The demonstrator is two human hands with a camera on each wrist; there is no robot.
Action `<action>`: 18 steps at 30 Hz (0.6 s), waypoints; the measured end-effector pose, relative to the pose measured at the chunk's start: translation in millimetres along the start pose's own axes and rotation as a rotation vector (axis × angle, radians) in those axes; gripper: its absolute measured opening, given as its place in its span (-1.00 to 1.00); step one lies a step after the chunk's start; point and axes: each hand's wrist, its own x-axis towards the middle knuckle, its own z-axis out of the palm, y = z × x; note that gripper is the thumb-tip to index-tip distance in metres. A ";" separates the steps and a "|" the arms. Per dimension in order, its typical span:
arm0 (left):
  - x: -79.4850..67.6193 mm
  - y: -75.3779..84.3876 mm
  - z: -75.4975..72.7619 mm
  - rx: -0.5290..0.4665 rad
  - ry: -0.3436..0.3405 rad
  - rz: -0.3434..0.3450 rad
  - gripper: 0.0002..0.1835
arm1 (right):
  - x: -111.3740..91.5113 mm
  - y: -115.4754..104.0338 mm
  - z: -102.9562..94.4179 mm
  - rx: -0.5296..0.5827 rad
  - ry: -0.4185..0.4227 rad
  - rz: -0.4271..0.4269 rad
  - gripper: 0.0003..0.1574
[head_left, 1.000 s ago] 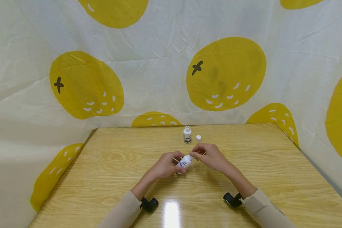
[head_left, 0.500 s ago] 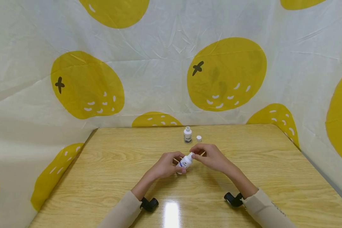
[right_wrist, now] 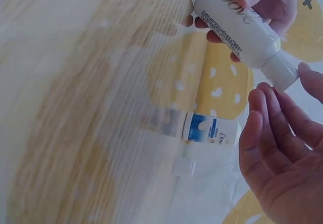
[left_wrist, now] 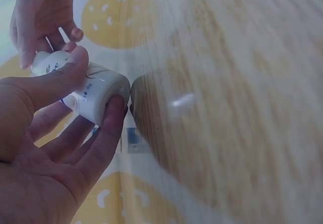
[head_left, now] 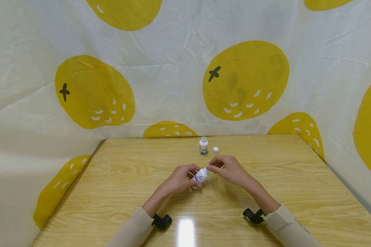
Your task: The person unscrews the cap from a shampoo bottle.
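Observation:
A small white Dove bottle (head_left: 201,176) leans with its neck up and to the right, its base close over the table. My left hand (head_left: 179,179) grips the bottle's body, thumb along one side and fingers round the other and under its base in the left wrist view. At the neck, my right hand (head_left: 230,169) pinches the white cap (right_wrist: 280,71) between thumb and fingertips. Behind the hands stands a second white bottle (head_left: 203,147), upright with an open neck. A loose white cap (head_left: 215,150) lies just right of it.
The wooden table (head_left: 136,157) runs back to a white cloth (head_left: 170,85) printed with yellow fruit. Black wrist cameras sit at both cuffs, the left camera (head_left: 162,222) and the right camera (head_left: 252,216).
My right fingers have turned a little about the cap, first leftward over it and then back. The left hand and its bottle have stayed in place.

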 end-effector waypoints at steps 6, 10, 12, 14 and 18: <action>-0.1 0.8 0.2 0.011 0.000 0.003 -0.53 | 0.4 -0.2 -0.2 0.006 -0.009 -0.020 -0.82; -0.5 1.0 0.1 -0.001 -0.008 0.001 -0.53 | 0.1 -0.5 -0.7 0.002 -0.019 -0.028 -0.83; -0.6 0.8 0.1 -0.010 -0.009 -0.002 -0.53 | -0.1 -0.4 -1.0 0.001 -0.025 -0.029 -0.82; -0.6 0.4 0.3 -0.022 -0.009 -0.006 -0.51 | -0.2 -0.3 -1.4 0.003 -0.031 -0.032 -0.82; -0.2 -0.4 0.7 -0.028 -0.009 -0.002 -0.49 | -0.5 -0.4 -2.1 0.008 -0.036 -0.039 -0.82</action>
